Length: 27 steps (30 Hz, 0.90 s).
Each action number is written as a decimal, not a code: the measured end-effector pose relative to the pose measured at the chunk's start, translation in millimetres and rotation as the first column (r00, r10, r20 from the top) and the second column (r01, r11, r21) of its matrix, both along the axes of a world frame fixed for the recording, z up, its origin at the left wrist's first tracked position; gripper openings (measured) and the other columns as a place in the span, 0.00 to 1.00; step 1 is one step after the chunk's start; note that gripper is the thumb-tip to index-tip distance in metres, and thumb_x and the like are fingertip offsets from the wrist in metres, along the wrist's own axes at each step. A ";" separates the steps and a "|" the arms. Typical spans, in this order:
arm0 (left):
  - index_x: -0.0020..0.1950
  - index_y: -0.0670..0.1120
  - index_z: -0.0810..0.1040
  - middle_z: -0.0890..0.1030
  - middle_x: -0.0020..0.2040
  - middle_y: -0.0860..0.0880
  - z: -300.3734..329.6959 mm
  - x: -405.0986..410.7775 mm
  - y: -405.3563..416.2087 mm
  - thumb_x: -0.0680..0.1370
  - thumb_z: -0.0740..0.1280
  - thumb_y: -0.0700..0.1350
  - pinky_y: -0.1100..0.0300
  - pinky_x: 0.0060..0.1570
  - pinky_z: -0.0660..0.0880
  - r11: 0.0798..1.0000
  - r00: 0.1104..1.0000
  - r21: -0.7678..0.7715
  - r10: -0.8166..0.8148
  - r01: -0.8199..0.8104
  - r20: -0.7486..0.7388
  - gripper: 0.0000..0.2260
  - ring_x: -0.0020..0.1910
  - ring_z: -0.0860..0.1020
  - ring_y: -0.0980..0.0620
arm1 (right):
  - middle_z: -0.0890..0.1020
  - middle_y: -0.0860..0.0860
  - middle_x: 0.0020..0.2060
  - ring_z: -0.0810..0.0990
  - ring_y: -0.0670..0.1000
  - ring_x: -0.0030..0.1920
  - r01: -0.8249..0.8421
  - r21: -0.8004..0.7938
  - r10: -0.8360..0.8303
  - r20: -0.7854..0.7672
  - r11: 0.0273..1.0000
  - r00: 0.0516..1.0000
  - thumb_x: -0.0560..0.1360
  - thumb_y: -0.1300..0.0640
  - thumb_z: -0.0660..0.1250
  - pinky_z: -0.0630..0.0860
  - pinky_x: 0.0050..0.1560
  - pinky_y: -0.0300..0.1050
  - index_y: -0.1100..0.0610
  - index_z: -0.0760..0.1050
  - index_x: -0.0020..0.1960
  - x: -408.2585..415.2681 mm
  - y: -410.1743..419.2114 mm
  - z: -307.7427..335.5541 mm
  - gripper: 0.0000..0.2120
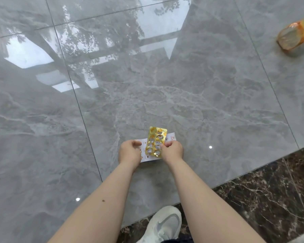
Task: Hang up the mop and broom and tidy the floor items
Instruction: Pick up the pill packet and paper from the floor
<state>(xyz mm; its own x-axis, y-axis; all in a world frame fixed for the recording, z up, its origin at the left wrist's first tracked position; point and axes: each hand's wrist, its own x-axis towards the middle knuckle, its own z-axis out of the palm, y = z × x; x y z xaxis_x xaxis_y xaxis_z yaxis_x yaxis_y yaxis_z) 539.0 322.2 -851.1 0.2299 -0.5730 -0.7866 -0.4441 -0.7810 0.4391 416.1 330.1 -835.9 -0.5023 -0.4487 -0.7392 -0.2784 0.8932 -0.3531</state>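
A: Starting from the nearest thing, what do you see?

B: At 6 o'clock a white sneaker (162,223) stands on the dark marble strip (270,199). From there both bare forearms reach forward, almost parallel, toward the centre of the view.

A: Which step is this, in your opinion?

B: I think it is the tidying of the floor items, not the hanging. No mop or broom is in view. The left hand (129,152) holds the left edge of a white printed leaflet (171,137), its fingers curled down around that edge. The right hand (172,150) pinches the right side of a gold blister pack (156,142) with thumb and fingertips. The pack lies on top of the leaflet, a little toward 12 o'clock from the hands. Whether both things are lifted from the grey tile floor (182,93) or rest on it, I cannot tell.

A: And what does the next move need?

B: Probably to gather the pack and the leaflet into one hand, so the thin paper does not slip away. Then, far at 2 o'clock and well apart, a crumpled orange plastic wrapper (295,36) waits to be collected.
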 end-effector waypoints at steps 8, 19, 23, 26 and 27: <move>0.49 0.46 0.65 0.71 0.37 0.50 115.3 13.9 -3.9 0.74 0.52 0.30 0.59 0.32 0.69 0.998 0.998 -0.056 0.033 -0.030 0.049 0.12 0.35 0.71 0.48 | 0.78 0.53 0.43 0.75 0.51 0.45 -0.026 -0.080 0.027 0.011 0.996 1.000 0.73 0.62 0.66 0.74 0.49 0.43 0.49 0.67 0.29 11.4 -6.9 111.4 0.17; 0.66 0.47 0.72 0.79 0.59 0.43 261.8 92.1 -55.6 0.74 0.57 0.33 0.47 0.55 0.78 0.984 0.995 -0.144 0.104 -0.100 0.014 0.22 0.55 0.79 0.40 | 0.74 0.52 0.45 0.72 0.51 0.44 -0.280 -0.214 0.289 0.009 0.936 0.957 0.76 0.62 0.63 0.68 0.44 0.41 0.55 0.68 0.37 81.9 -65.6 260.6 0.10; 0.70 0.44 0.70 0.74 0.68 0.43 288.6 142.1 -80.3 0.77 0.61 0.40 0.53 0.64 0.71 0.980 0.990 -0.163 0.128 -0.117 0.062 0.20 0.65 0.73 0.43 | 0.72 0.50 0.45 0.71 0.50 0.44 -0.481 -0.243 0.488 -0.035 0.842 0.872 0.77 0.61 0.62 0.66 0.44 0.41 0.56 0.69 0.42 122.5 -92.2 292.9 0.06; 0.72 0.44 0.68 0.72 0.71 0.44 304.8 173.6 -92.3 0.79 0.61 0.43 0.54 0.67 0.68 0.965 0.981 -0.182 0.191 -0.191 -0.016 0.21 0.68 0.71 0.44 | 0.73 0.51 0.42 0.71 0.51 0.43 -0.603 -0.253 0.609 -0.065 0.757 0.791 0.76 0.62 0.62 0.65 0.43 0.41 0.56 0.69 0.42 158.6 -102.6 306.1 0.05; 0.72 0.45 0.68 0.72 0.71 0.44 309.7 189.8 -91.6 0.79 0.60 0.44 0.53 0.68 0.68 0.960 0.978 -0.190 0.206 -0.205 -0.016 0.21 0.69 0.71 0.44 | 0.73 0.51 0.41 0.71 0.51 0.43 -0.637 -0.259 0.644 -0.066 0.726 0.762 0.76 0.63 0.63 0.65 0.43 0.41 0.56 0.69 0.43 176.4 -103.7 309.4 0.05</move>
<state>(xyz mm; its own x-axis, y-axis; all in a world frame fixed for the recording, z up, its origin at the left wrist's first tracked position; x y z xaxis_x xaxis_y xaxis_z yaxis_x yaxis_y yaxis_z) 728.8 230.6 -541.3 0.3611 -0.6516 -0.6671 -0.2845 -0.7582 0.5866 592.5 226.4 -526.5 -0.0096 -0.8265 -0.5628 -0.7390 0.3850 -0.5528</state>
